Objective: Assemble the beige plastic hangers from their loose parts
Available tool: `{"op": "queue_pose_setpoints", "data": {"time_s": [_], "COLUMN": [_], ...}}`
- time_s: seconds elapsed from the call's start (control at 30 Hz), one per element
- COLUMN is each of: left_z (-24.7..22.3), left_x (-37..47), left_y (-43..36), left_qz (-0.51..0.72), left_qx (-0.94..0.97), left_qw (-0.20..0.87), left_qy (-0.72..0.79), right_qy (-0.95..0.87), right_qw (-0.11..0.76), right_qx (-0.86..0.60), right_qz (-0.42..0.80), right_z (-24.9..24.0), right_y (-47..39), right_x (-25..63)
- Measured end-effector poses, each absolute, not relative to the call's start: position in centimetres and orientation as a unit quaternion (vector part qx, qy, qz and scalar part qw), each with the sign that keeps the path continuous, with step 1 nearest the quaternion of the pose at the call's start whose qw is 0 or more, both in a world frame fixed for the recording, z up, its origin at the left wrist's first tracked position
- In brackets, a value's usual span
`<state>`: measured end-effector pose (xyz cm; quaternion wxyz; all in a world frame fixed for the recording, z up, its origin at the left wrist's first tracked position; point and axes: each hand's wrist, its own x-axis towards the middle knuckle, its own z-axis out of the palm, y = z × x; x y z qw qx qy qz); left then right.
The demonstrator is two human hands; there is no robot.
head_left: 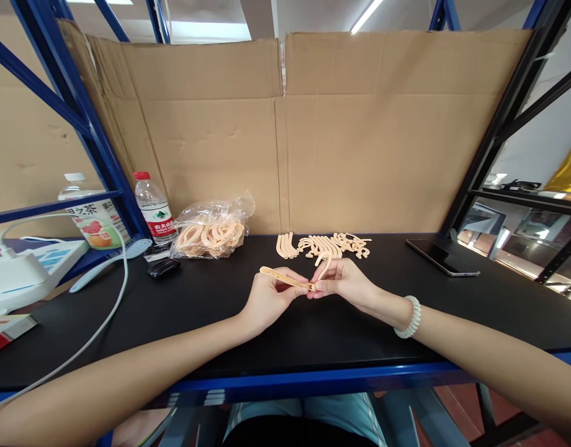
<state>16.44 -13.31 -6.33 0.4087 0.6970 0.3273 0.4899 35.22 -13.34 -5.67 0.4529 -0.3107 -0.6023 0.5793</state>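
Beige slotted strip [285, 279], likely light and stiff, pinched in the left hand [265, 299] above the table; curved beige piece [323, 268] grasped by right fingertips; best held near the joint.

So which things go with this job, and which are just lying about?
Part of the job:
pale strip in left hand
curved piece in right hand
loose pale pieces
bagged rings, probably

Just lying about:
phone
red-capped bottle
small black object
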Motion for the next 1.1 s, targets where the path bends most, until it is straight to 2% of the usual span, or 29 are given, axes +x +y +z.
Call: {"op": "queue_pose_setpoints", "data": {"time_s": [0.57,0.87,1.1], "left_z": [-6.17,-5.52,-5.67], "left_x": [16.45,16.96,16.97], "left_y": [-12.76,-13.24,-13.12], "left_qz": [0.505,0.485,0.409], "left_qx": [0.620,0.593,0.597], "left_qw": [0.482,0.538,0.588], "left_qy": [0.358,0.350,0.361], "right_qy": [-0.527,-0.569,-0.601], "right_qw": [0.474,0.472,0.464], "right_qx": [-0.343,-0.376,-0.336], "right_qz": [0.617,0.559,0.558], "right_z": [-5.92,-5.25,-5.30], "right_y": [-13.27,-13.45,-12.74], "right_x": [34.63,34.69,35.01]}}
